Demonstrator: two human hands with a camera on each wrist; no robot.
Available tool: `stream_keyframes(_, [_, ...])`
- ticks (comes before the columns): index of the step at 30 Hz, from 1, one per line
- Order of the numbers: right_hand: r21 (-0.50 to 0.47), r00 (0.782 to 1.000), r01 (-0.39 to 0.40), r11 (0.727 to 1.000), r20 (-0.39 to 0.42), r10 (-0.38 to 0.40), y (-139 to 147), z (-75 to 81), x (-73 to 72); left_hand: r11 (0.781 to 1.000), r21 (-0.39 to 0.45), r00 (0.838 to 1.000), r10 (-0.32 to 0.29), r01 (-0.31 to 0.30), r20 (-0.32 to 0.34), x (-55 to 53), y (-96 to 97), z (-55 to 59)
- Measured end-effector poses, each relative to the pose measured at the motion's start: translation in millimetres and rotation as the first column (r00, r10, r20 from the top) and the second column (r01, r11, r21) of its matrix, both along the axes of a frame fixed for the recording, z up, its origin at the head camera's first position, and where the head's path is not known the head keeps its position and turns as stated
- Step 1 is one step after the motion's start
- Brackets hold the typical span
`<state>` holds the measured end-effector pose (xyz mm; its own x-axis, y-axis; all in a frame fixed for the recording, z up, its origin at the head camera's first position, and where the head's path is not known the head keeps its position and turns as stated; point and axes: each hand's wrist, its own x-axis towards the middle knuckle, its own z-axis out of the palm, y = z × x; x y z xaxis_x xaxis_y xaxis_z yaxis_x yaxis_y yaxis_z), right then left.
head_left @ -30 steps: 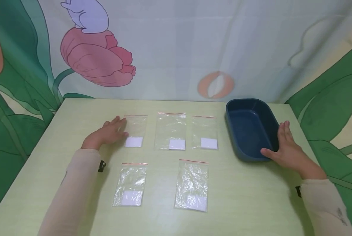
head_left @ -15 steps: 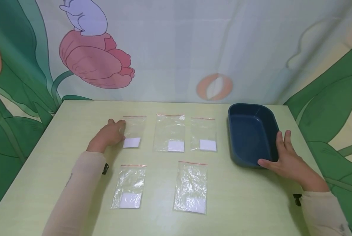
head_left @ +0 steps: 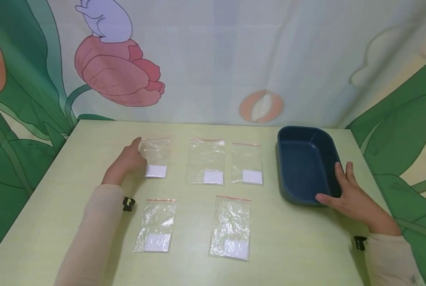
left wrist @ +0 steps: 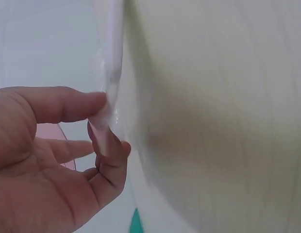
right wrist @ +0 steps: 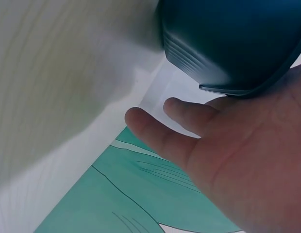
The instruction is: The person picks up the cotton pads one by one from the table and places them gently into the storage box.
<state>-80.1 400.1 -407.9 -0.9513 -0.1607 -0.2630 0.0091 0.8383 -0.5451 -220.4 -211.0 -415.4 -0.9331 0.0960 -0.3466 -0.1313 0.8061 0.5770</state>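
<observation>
My left hand point(head_left: 126, 161) pinched a bag point(head_left: 160, 150) by its left side between thumb and fingers, near the far edge of the table point(head_left: 288, 242), toward its left corner; that side looked lifted, though blur left me unsure. My right hand point(head_left: 355, 204), fingers spread fairly straight, touched the tray point(head_left: 302, 167) by the table's far right corner. Two other bags point(head_left: 206, 159) lay between, two farther from that edge.
</observation>
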Motion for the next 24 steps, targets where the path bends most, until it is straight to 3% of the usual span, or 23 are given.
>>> stream_keyframes(4, [-0.009,1.0,0.005,1.0,-0.002,-0.005,-1.6,2.2,-0.5,0.991,0.127,0.999,0.046,-0.048,0.021,2.8,-6.5,3.4])
stream_keyframes(9, [-0.008,1.0,0.009,1.0,0.0,-0.009,-1.4,1.0,-0.6,0.982,0.184,0.999,0.044,-0.044,0.004,6.5,-9.6,0.6])
stream_keyframes(17, [0.009,1.0,-0.002,1.0,-0.027,0.002,2.4,-2.1,-2.1,0.99,0.137,0.99,-0.017,0.037,-0.143,9.9,-7.2,5.3])
stream_keyframes(20, [0.004,0.999,-0.001,1.0,-0.032,0.002,2.8,-3.1,-1.8,0.983,0.178,0.982,-0.013,0.047,-0.188,9.5,-5.7,6.6])
stream_keyframes(24, [0.007,0.997,0.001,1.0,-0.075,-0.001,4.0,-5.6,-0.6,0.959,0.278,0.982,0.004,0.051,-0.191,8.2,-3.8,7.6])
